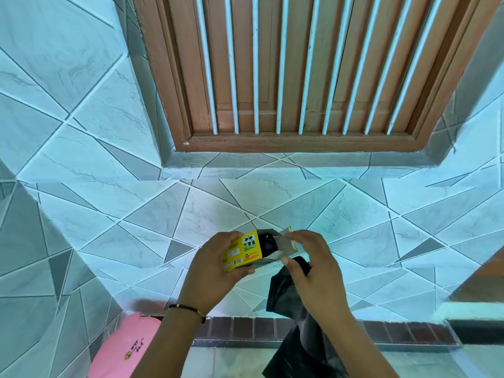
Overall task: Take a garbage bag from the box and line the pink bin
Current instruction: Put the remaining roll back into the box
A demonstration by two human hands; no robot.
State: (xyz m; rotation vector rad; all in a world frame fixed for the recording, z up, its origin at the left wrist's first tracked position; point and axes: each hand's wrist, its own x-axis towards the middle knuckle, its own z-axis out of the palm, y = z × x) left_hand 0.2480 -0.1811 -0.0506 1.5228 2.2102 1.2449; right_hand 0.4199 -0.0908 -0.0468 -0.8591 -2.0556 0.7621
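- Garbage bag [289, 298]: a black, thin film sheet is shown hanging limp below the right hand [313, 271], in mid-air before the tiled wall [109, 214]; nothing carries it but the hand.
- Handling, as judged: the film is taken to be very light, soft and somewhat slippery, easily torn if snagged; hold is best taken at its open edge, so that the mouth can be spread over a rim.
- Right-hand fingers [286, 261]: curled, the bag's upper end pinched under the thumb, while the upper fingers rest on the open flap of the box [242, 251].
- Left hand [215, 268]: the yellow box is gripped by curled fingers; a dark roll is visible in its open end.
- Pink bin [128, 347]: seen at the lower left, well apart from the bag, not yet lined.
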